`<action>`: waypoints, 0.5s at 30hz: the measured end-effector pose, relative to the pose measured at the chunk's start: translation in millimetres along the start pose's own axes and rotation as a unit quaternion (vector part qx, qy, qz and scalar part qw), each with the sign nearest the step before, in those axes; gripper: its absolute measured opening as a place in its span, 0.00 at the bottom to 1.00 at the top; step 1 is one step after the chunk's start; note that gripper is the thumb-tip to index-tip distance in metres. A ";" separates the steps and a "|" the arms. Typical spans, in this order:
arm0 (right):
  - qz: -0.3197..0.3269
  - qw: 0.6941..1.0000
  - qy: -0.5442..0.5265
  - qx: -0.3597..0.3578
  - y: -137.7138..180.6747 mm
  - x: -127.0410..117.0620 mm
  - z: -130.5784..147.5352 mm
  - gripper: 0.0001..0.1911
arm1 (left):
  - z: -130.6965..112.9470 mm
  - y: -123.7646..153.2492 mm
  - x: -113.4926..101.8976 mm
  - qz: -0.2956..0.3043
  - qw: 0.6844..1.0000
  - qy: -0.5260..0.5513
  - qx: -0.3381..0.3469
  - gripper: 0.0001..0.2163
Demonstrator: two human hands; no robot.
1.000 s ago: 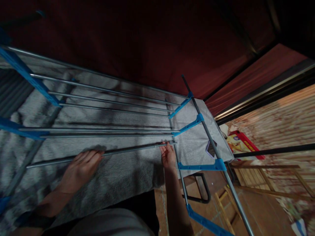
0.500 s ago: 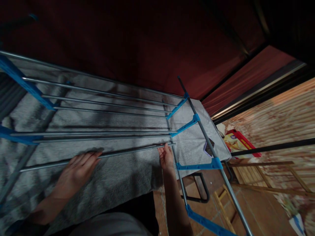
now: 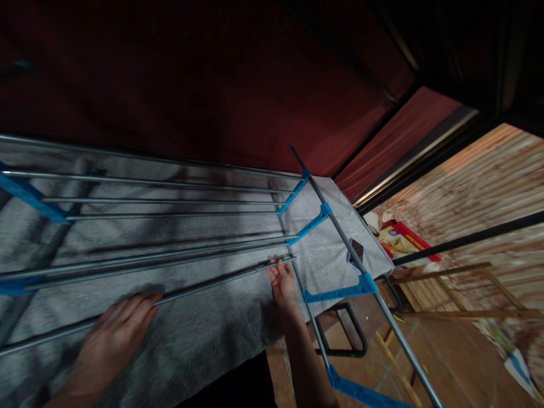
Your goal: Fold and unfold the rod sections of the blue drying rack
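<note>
A clothes drying rack with silver rods (image 3: 170,201) and blue plastic joints (image 3: 310,224) stands in front of me over a grey towel-covered surface (image 3: 212,317). My left hand (image 3: 113,337) lies flat with fingers stretched out, its fingertips at the nearest rod (image 3: 212,280). My right hand (image 3: 283,283) reaches to the same rod's right end, fingers extended and touching it. Neither hand holds anything else.
A dark phone (image 3: 355,252) lies on the grey cloth at the right, behind the rack's side tube (image 3: 382,306). A red and yellow box (image 3: 402,241) and wooden frames (image 3: 446,283) sit on the floor to the right. A dark red wall is behind.
The view has tilted and shifted; the rack now sits lower and flatter in the picture. Both hands stay on the nearest rod, the left one lower left than before.
</note>
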State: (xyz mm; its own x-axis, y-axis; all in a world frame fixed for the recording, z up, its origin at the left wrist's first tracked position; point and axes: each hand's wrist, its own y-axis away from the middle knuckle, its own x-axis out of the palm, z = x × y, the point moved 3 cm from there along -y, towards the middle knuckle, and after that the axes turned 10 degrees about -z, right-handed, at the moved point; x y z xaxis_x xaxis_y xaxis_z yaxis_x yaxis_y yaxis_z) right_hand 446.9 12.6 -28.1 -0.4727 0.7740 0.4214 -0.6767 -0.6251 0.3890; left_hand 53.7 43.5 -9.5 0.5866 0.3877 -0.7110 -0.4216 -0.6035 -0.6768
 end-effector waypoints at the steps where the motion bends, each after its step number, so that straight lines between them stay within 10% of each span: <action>1: 0.000 1.000 -0.001 0.005 0.4 -0.4 0.2 0.08 | 0.9 1.0 0.6 0.001 1.000 0.001 -0.001 0.17; 10: -0.178 0.982 -0.049 -0.051 47.1 6.8 21.7 0.11 | -4.8 -5.7 -3.3 0.002 1.000 -0.026 -0.001 0.12; 15: 0.103 0.992 -0.029 0.072 152.5 81.6 43.4 0.11 | -3.6 -5.8 -3.6 0.015 0.999 -0.027 -0.010 0.12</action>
State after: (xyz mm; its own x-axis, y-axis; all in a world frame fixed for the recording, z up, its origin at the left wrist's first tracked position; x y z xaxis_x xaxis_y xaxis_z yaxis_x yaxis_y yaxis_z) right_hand 329.6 -24.0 101.2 -0.5572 0.6232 0.5488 -0.4793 -0.7810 0.4003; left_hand 56.6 43.1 -2.3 0.5351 0.4063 -0.7407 -0.4242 -0.6290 -0.6515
